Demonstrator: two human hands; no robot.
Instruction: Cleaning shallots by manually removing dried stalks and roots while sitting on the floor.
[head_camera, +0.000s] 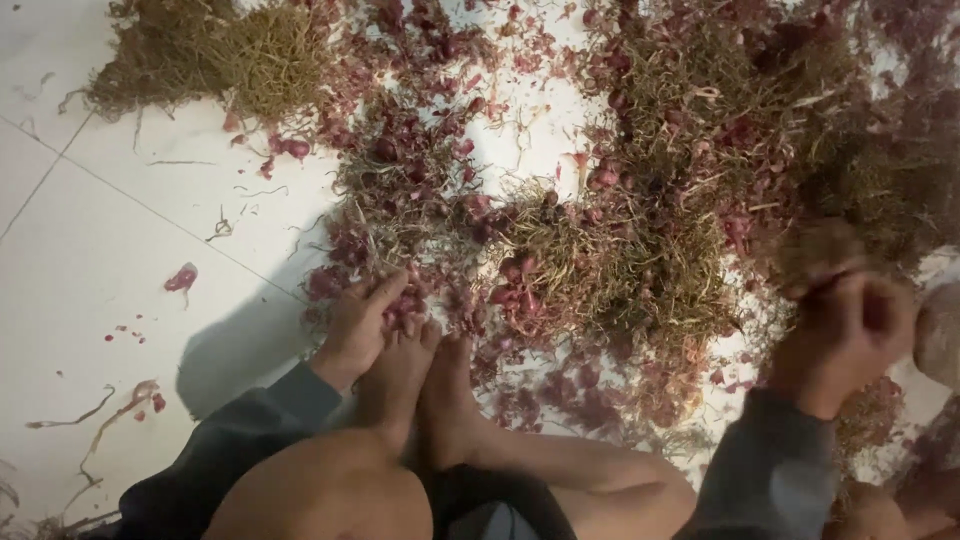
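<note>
I sit on a white tiled floor (90, 270) with my bare feet (420, 385) in front of me. My left hand (362, 322) rests at the edge of a heap of small red shallots with dry roots and stalks (600, 230), fingers pinched on a few red pieces beside my toes. My right hand (845, 325) is raised at the right, blurred, fingers closed around a shallot with a tuft of dry roots. Both arms wear dark grey sleeves.
A pile of dry yellowish roots (220, 55) lies at the top left. Purple skins and scraps (182, 278) are scattered over the tiles. A pale rounded object (940, 335) sits at the right edge.
</note>
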